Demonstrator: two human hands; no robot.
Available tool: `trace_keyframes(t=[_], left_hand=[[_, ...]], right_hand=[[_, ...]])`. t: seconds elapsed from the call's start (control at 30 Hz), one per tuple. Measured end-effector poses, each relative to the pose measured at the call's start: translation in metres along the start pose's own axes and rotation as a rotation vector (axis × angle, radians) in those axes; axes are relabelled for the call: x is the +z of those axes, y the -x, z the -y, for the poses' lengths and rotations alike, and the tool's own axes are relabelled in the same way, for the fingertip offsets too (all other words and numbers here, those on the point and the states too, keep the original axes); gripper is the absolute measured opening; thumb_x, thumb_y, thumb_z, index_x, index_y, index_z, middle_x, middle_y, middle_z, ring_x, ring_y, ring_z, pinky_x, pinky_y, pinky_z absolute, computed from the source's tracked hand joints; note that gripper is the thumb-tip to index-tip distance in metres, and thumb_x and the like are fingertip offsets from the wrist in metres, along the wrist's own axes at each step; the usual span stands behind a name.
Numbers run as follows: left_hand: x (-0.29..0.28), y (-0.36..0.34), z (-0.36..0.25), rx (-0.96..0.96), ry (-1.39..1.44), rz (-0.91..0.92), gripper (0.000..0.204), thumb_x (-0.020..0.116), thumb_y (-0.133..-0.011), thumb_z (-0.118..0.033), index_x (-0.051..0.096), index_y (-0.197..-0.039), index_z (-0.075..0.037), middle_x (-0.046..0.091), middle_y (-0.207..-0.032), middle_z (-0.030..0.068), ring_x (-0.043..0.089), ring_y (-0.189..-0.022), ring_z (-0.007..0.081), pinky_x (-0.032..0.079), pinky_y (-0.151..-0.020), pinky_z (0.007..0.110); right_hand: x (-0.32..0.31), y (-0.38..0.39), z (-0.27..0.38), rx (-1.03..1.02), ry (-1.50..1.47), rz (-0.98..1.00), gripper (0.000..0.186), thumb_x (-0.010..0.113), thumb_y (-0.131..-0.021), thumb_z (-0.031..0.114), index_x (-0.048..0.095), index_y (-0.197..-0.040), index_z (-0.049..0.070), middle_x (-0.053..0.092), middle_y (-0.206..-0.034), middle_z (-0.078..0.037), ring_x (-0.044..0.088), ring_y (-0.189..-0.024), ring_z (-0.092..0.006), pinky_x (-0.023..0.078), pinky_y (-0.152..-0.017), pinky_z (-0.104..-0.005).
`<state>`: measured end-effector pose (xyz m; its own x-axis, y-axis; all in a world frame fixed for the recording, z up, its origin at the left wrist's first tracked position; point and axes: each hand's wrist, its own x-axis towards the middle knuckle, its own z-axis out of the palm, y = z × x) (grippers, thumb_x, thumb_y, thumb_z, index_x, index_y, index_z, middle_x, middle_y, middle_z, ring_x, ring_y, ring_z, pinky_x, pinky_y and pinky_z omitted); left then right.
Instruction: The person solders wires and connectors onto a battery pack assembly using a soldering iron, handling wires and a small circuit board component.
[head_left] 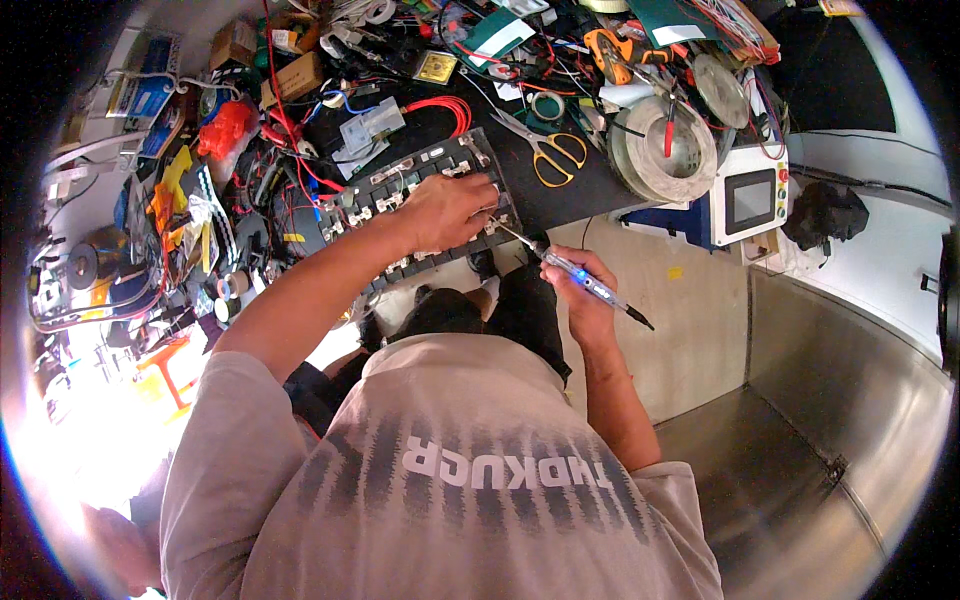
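My left hand (447,212) rests over the right part of a black block (447,256) fitted with rows of silvery metal contacts. Its fingers are bent together near the block's right edge, and whatever they pinch is hidden. My right hand (582,282) grips a soldering iron (600,290), pen-shaped, with a clear handle, a glowing blue light and a black tapered end. The iron's thin metal tip points at the block's right edge, just beside my left fingertips; whether it touches cannot be told. The block sits at the near edge of the dark workbench (545,205).
Yellow-handled scissors (548,155) lie right of the block. Beyond are red wires (445,108), green tape (547,106), an orange tool (610,52) and a big pale spool (662,150). A white machine with a screen (750,200) stands right; clutter fills the left, including a red bag (228,130).
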<state>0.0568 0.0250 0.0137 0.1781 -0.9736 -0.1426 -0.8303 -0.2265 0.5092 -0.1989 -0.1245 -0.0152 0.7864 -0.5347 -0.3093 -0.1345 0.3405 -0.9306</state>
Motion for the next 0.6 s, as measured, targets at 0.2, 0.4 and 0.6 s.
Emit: trace_keyframes(t=[0.2,0.4,0.6], left_hand=[[0.006,0.005,-0.004,-0.029,-0.023,-0.054,0.018,0.063,-0.092,-0.017,0.062,-0.106,-0.005,0.061,-0.100,0.0145,0.068,-0.091,0.0388,0.057,-0.075,0.052],[0.008,0.006,-0.003,-0.025,0.023,-0.116,0.016,0.062,-0.093,-0.017,0.062,-0.104,-0.005,0.061,-0.098,0.0157,0.067,-0.090,0.0398,0.057,-0.076,0.051],[0.012,0.013,0.002,-0.113,0.165,-0.207,0.015,0.064,-0.090,-0.010,0.063,-0.104,-0.005,0.064,-0.103,0.0160,0.068,-0.094,0.0413,0.056,-0.080,0.051]], right_hand=[[0.003,0.000,-0.007,0.068,-0.114,-0.030,0.025,0.074,-0.092,0.002,0.070,-0.116,-0.003,0.074,-0.108,-0.015,0.073,-0.096,-0.0215,0.061,-0.090,-0.0352],[0.010,0.001,-0.013,0.014,-0.119,-0.046,0.026,0.075,-0.091,0.001,0.070,-0.115,-0.003,0.074,-0.107,-0.014,0.073,-0.095,-0.0215,0.061,-0.089,-0.0347],[0.009,0.006,-0.004,-0.006,-0.128,-0.062,0.026,0.077,-0.089,0.002,0.070,-0.114,-0.004,0.074,-0.106,-0.015,0.073,-0.093,-0.0216,0.061,-0.087,-0.0350]])
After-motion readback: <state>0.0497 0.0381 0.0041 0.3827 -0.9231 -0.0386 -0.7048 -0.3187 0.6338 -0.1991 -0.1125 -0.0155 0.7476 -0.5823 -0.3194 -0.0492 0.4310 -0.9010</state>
